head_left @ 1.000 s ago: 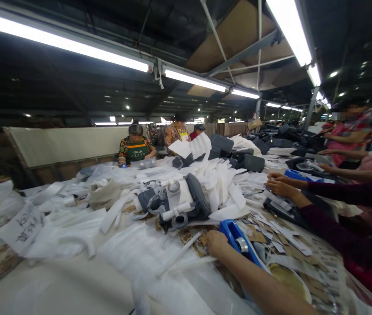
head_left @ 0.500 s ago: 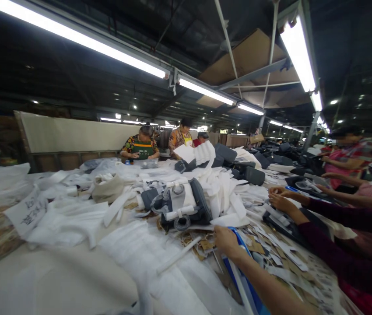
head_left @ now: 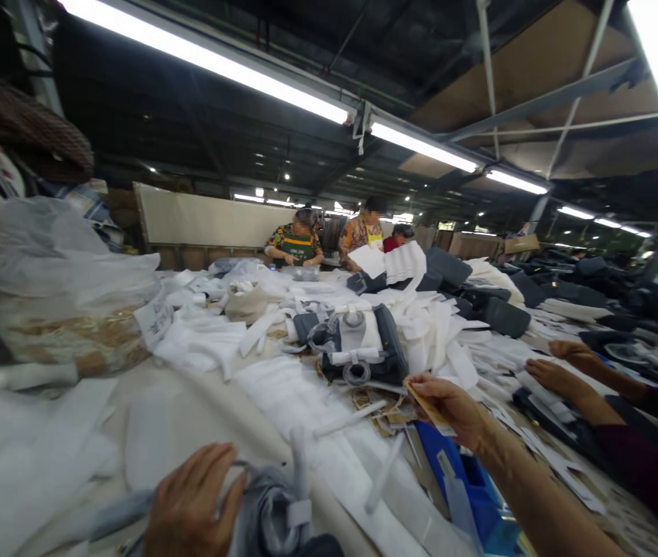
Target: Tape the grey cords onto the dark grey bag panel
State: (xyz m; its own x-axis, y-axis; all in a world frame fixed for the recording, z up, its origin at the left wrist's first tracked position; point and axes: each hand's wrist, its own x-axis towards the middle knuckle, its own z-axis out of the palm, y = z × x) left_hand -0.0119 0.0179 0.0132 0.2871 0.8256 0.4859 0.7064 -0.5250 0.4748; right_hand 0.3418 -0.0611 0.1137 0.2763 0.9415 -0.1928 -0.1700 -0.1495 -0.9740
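My right hand is closed, thumb and fingers pinching a brown card tag above the table. At the bottom edge my left hand rests against a dark grey handbag, fingers stretched and thumb apart. Plastic wrap covers the bag's looped strap, and its lower part is cut off by the frame. Beneath my right forearm stands a blue bin. Loose brown tags lie just behind that bin. Another dark bag, with wrapped rings and straps, sits on the heap ahead.
White foam sheets and strips cover much of the table. On the left is a clear plastic bag of brown pieces. A co-worker's hands work at the right; other people stand across the table. Dark bags are piled behind.
The view has swung left and my left hand has come into sight at the dark handbag. My right hand has lifted from beside the blue bin, with a brown tag now visible in it.
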